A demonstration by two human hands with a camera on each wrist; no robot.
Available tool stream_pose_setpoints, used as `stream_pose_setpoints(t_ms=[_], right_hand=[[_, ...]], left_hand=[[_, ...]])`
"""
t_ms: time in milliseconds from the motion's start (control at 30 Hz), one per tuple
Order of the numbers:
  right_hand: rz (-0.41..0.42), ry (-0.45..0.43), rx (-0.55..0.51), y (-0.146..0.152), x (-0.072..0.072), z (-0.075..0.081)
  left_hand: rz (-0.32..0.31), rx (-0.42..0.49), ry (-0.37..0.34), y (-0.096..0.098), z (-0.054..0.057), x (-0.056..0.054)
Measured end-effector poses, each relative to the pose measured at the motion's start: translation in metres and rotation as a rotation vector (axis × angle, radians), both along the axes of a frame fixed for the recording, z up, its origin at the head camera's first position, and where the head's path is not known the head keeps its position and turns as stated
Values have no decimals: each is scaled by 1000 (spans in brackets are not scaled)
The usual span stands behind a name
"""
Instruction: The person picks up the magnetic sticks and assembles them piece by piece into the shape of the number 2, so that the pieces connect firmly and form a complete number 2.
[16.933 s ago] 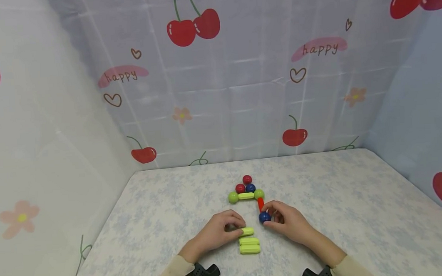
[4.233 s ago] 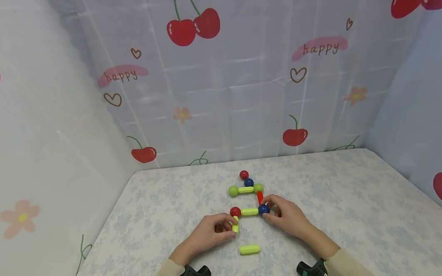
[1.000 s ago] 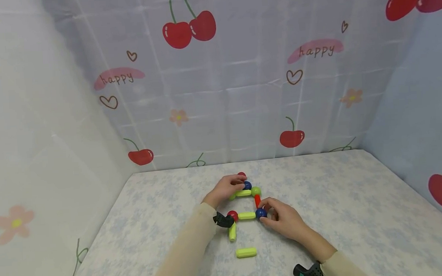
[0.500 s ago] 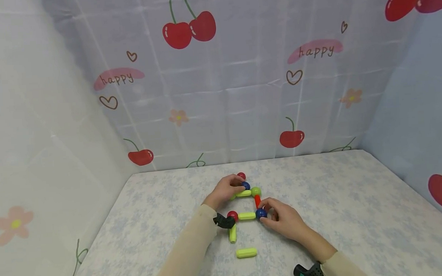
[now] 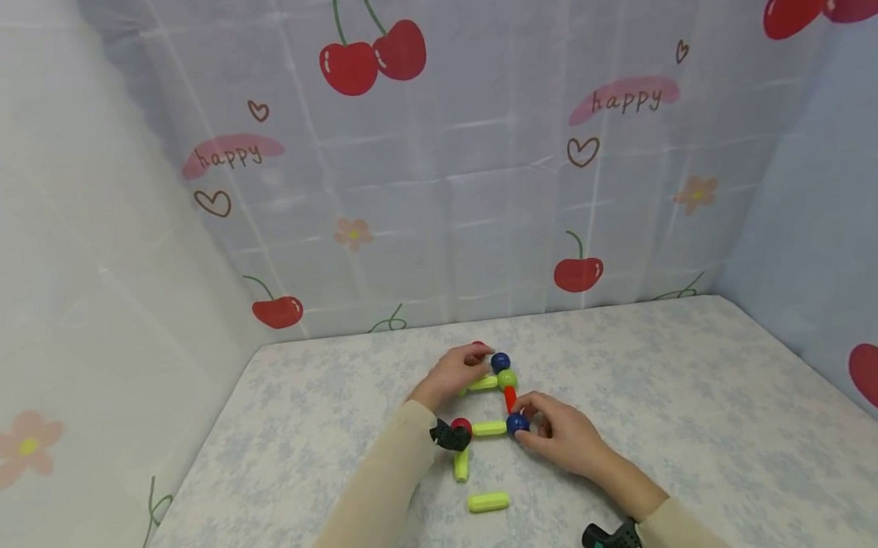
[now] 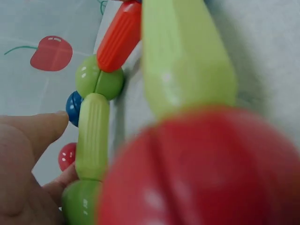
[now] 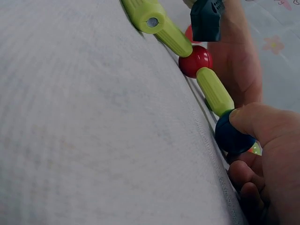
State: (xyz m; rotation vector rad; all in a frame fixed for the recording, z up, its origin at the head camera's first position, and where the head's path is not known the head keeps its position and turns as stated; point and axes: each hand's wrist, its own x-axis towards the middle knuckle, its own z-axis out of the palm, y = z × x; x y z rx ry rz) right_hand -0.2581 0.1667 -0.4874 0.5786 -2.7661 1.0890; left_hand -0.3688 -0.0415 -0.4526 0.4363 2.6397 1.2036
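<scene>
Magnetic rods and balls lie joined on the table. My right hand [image 5: 570,441] pinches the near blue ball [image 5: 517,423], which joins a red rod [image 5: 510,399] and a yellow-green rod [image 5: 489,429]. That rod leads to a red ball [image 5: 461,428], partly behind my left wrist strap, with another yellow-green rod [image 5: 461,465] below it. My left hand [image 5: 452,374] reaches over the far rod [image 5: 484,382], fingers loosely bent. Just right of its fingertips, the far blue ball [image 5: 500,361] sits against a green ball [image 5: 507,379]. Another red ball [image 6: 67,156] shows beside the left fingers.
A loose yellow-green rod [image 5: 488,501] lies nearest me on the table [image 5: 676,394]. The left forearm crosses the table left of the chain. Printed curtains [image 5: 434,183] stand behind the table and along its sides.
Earlier, two rods and the near red ball joined the chain. Over the last second, the far blue ball shifts right, away from the left fingers, against the green ball. The right hand stays put.
</scene>
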Motion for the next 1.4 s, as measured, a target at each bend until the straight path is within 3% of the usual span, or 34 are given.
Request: stream_pose_setpoints(t_ms=[133,267,567,733,900,1000,1100,1233,1400], right_hand=[[4,8,-1,1,0,1],[3,8,-1,0,0,1],[2,18,1,-1,-1,3],[9,17,4,-1,-1,3],[12,15,-5,-1,0,3],[10,22,-10,-1,1,3],[11,26,-12,-1,1,4],[13,27,-11,-1,1,3],[3,12,-5,0,2,3]], left_hand=[[-78,-126,5,8,11,-1],[-95,-147,-6,9,16,-3],[118,-74,65,2,12,-19],[117,-21,-8,2,8,-25],[99,36,-67,3,5,-23],[99,86,-65,3,6,-21],[138,119,-65,4,7,-20],[201,92,-41,4,6,-20],[228,67,-18,3,3,-20]])
